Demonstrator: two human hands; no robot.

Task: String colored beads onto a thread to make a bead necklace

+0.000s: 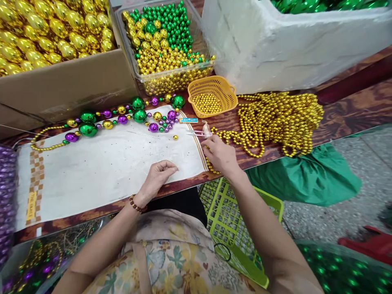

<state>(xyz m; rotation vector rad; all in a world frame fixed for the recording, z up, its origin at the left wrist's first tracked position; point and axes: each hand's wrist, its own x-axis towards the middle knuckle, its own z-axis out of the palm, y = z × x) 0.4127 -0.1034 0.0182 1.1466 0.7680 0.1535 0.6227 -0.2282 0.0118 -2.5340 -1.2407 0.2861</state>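
Note:
My left hand [159, 175] is over the front of a white cloth [101, 175], thumb and fingers pinched together; anything between the fingertips is too small to make out. Curled fingers on my right hand [219, 154] rest by the cloth's right edge, against the handle end of small thread snips [199, 133] and beside a gold bead strand [228, 136]. What those fingers grip is hidden. Along the cloth's back edge lies a necklace [107, 124] of purple, green and gold beads. A loose gold bead [175, 137] and a long thin needle [143, 134] are on the cloth.
An orange basket [225, 102] of gold beads stands behind the snips. Farther back are a clear tub [177, 75] of beads, a cardboard box [70, 85] and a white foam box [275, 53]. Gold strands [281, 118] are heaped right; a green crate [226, 204] sits below.

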